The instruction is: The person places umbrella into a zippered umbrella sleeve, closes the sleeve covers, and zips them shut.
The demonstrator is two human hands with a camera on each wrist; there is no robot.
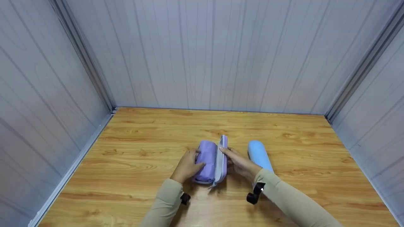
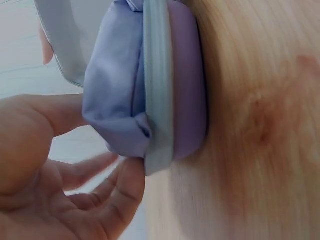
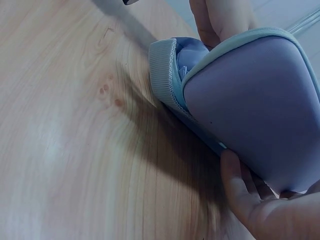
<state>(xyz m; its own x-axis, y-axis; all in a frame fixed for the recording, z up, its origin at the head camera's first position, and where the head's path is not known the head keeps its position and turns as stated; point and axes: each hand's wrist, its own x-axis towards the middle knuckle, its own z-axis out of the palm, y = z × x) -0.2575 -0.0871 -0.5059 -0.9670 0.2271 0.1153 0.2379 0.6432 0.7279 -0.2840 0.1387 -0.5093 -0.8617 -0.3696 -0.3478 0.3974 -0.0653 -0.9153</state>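
Note:
An unzipped purple case (image 1: 224, 157) with a pale grey lining and rim lies on the wooden table, its lid raised toward the right. In its base sits a folded purple umbrella (image 1: 206, 160), its cloth wrapped into a compact bundle. My left hand (image 1: 187, 167) grips the umbrella from the left, thumb on top and fingers along its side by the case's rim (image 2: 159, 100). The lid is held by my right hand (image 1: 240, 162), the thumb on the lining and the other fingers behind its purple outer shell (image 3: 255, 110).
A light blue rounded case (image 1: 259, 154) lies just right of my right hand, partly hidden by the sleeve. Pale panelled walls (image 1: 202, 56) enclose the wooden table (image 1: 142, 132) at the back and both sides. Each wrist wears a small black camera mount.

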